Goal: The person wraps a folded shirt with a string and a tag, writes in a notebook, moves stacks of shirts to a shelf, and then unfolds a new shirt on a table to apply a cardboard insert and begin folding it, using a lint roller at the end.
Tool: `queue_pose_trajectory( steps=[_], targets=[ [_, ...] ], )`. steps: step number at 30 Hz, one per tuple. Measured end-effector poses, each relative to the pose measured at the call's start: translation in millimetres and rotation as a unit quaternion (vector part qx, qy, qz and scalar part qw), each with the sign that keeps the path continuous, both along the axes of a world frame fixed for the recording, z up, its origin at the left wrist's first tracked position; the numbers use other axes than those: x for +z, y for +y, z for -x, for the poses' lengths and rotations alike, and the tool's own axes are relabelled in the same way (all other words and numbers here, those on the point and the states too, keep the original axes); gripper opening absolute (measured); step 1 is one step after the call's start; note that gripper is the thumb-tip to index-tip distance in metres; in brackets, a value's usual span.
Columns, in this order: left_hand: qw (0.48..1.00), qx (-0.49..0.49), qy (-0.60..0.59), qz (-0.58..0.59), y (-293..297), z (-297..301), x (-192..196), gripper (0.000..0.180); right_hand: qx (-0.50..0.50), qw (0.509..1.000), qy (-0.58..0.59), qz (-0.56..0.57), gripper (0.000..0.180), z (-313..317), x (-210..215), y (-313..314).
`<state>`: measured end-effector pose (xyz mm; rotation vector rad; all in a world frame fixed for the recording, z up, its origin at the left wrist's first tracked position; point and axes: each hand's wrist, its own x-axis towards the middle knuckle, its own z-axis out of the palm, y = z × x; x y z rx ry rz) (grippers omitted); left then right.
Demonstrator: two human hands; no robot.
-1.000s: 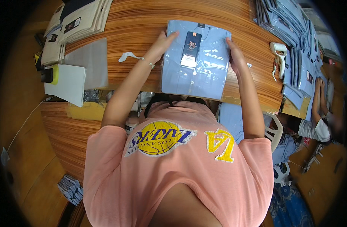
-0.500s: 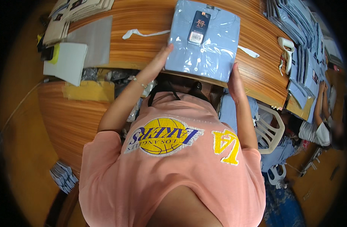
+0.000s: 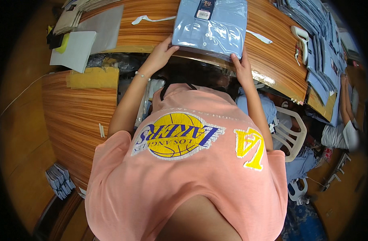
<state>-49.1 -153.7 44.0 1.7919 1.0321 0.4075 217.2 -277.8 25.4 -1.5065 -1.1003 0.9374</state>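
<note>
- A bagged blue shirt (image 3: 216, 30) is lying at the near edge of the table (image 3: 274, 60), probably feeling light, soft, slippery.
- Fingers of left hand (image 3: 160, 55) and right hand (image 3: 243, 69) are gripping its near corners, seemingly sound holds.

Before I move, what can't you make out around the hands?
All in the head view:
- Shirt pack: far end, cut off by the upper edge.
- Tag: top, cut off by the same edge.
- White strip: whether it joins the piece on the right; the pack covers between.
- Beige stack: top, cut off by the upper edge.
</note>
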Motion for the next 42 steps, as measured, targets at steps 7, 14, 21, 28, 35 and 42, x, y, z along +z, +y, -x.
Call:
queue_pose_trajectory(
  steps=[7, 14, 21, 28, 35, 42],
  targets=[
    [0.987, 0.022, -0.094, -0.132, 4, 2, -32, 0.050, -0.046, 0.994, -0.036, -0.089, 0.080, -3, -23, -13],
    [0.998, -0.019, 0.047, 0.042, 11, 10, -29, 0.069, 0.022, 0.995, -0.016, 0.094, 0.085, -5, -22, -14],
    [0.972, 0.138, -0.076, -0.173, 53, 7, 60, 0.064, -0.067, 0.951, -0.299, -0.037, 0.059, -47, 64, -14],
    [0.871, 0.188, -0.069, -0.449, 134, -163, 77, 0.038, -0.183, 0.873, -0.445, -0.082, 0.042, 13, 100, 175],
    [0.902, 0.142, 0.130, -0.387, 137, -186, -1, 0.039, -0.182, 0.861, -0.473, 0.045, 0.038, 4, 26, 223],
    [0.897, 0.136, 0.166, -0.385, 139, -189, -5, 0.038, -0.176, 0.860, -0.478, 0.043, 0.037, 4, 17, 226]
  ],
)
